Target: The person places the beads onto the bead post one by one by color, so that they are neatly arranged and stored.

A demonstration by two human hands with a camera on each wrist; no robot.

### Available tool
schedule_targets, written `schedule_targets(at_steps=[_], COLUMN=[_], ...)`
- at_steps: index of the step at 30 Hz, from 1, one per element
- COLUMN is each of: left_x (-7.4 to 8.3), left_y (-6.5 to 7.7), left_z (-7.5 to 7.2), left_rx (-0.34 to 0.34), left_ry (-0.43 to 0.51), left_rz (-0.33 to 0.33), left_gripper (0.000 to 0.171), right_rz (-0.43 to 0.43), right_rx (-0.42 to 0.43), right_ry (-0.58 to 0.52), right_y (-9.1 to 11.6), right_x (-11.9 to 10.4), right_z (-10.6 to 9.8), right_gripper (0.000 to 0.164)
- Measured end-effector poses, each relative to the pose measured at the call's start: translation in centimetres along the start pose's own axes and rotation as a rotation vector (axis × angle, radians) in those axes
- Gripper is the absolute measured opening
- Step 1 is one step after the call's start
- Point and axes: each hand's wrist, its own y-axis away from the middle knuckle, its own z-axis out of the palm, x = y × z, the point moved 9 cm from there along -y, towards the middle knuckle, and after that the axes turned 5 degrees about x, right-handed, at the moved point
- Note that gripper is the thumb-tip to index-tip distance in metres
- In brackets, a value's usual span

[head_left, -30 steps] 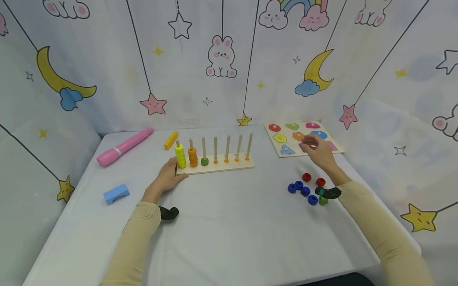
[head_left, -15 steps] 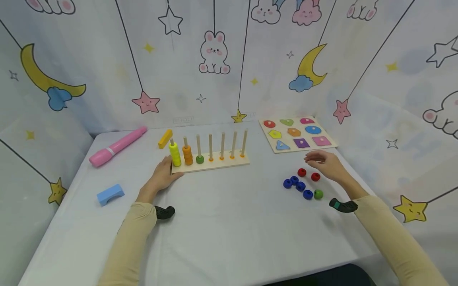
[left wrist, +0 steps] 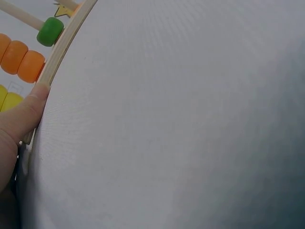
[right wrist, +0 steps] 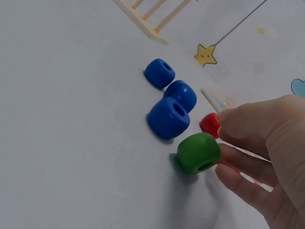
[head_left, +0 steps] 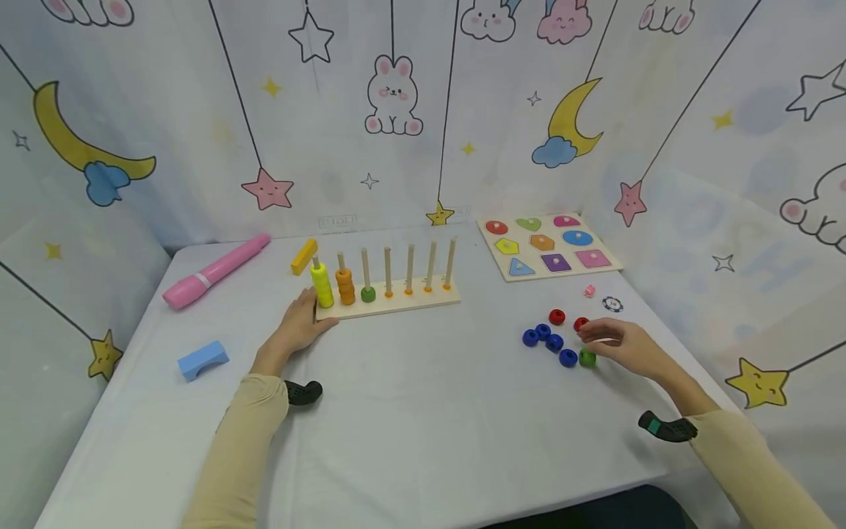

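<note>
My left hand (head_left: 299, 323) grips the left end of a wooden peg board (head_left: 396, 300), with the thumb (left wrist: 33, 107) along its front edge. On the board's upright pegs sit yellow beads (head_left: 322, 285), orange beads (head_left: 346, 286) and a single green bead (head_left: 368, 294); the other pegs carry no large beads. At the right, my right hand (head_left: 624, 345) hovers over loose beads, fingers slightly bent and apart. Its fingertips are right beside a loose green bead (right wrist: 199, 152). Several blue beads (right wrist: 167, 118) and two red beads (head_left: 557, 317) lie around it.
A shape puzzle board (head_left: 548, 246) lies at the back right. Near it are a small pink object (head_left: 590, 292) and a round chip (head_left: 612, 303). On the left lie a pink baton-like object (head_left: 217, 272), a yellow block (head_left: 304, 257) and a blue arched block (head_left: 203, 361).
My right hand has moved from over the puzzle board toward me, down to the loose beads. The pink object and the chip have come into view. My left hand stays on the peg board.
</note>
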Motion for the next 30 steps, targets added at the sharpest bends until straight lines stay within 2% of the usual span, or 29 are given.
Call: schedule_targets(at_steps=[7,12,18,23,27,30], left_x=[-0.3,-0.1,0.0,-0.1,0.0,0.0], left_y=[0.4,0.3,0.1,0.2,0.2,0.2], left_z=[-0.8,-0.4,0.0,0.1,-0.1,-0.2], left_rx=[0.022,0.021,0.017,0.014,0.020,0.016], left_ry=[0.007,0.012,0.017,0.002,0.007,0.008], left_rz=[-0.010,0.004,0.003,-0.011,-0.007,-0.016], left_gripper=[0.080,0.080,0.081,0.082,0.081,0.082], right_rz=[-0.045,-0.008,-0.003,-0.080,-0.138,-0.144], right_rx=[-0.067,-0.027,0.017,0.080,0.126,0.149], right_ry=[-0.025,0.021,0.059,0.053,0.012,-0.034], right_y=[0.8,1.6,2.1,0.5,-1.8,-3.6], right_x=[-0.3,0.5,0.6,-0.5,-2.8,-4.7], right_z=[1.5,1.9,1.2,-0.1,-0.6,-0.5], right_gripper=[0.038,0.036,0.034,0.033,0.034,0.033])
